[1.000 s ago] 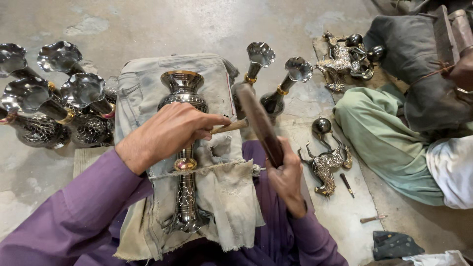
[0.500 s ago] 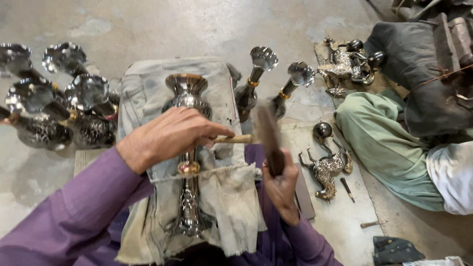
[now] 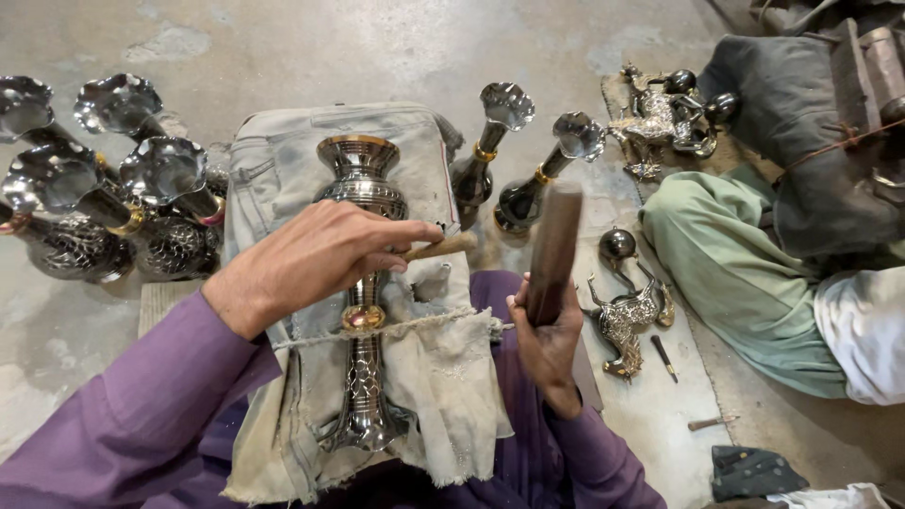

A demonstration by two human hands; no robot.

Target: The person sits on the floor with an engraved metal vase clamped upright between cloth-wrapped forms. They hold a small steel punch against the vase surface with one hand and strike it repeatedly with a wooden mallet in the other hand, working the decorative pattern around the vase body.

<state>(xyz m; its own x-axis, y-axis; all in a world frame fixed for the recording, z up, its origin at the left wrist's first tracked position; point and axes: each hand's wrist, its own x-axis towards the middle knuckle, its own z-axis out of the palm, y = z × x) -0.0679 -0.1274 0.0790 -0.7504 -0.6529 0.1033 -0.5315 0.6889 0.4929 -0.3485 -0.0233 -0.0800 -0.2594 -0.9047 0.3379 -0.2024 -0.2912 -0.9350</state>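
Note:
A tall engraved metal vase lies along a worn cloth pad on my lap, tied down by a cord across its brass ring. My left hand rests over the vase's neck and pinches a short wooden-handled punch, its far end pointing right. My right hand grips a dark wooden mallet held upright just right of the pad, apart from the punch. Both my sleeves are purple.
Several finished metal vases stand on the concrete floor at the left, and two slimmer ones behind the pad. A metal animal figure and small tools lie at the right. Another person in green trousers sits at the right.
My right hand has brought the mallet up from a slant over the pad to upright and a little rightward. My left hand keeps the punch on the vase.

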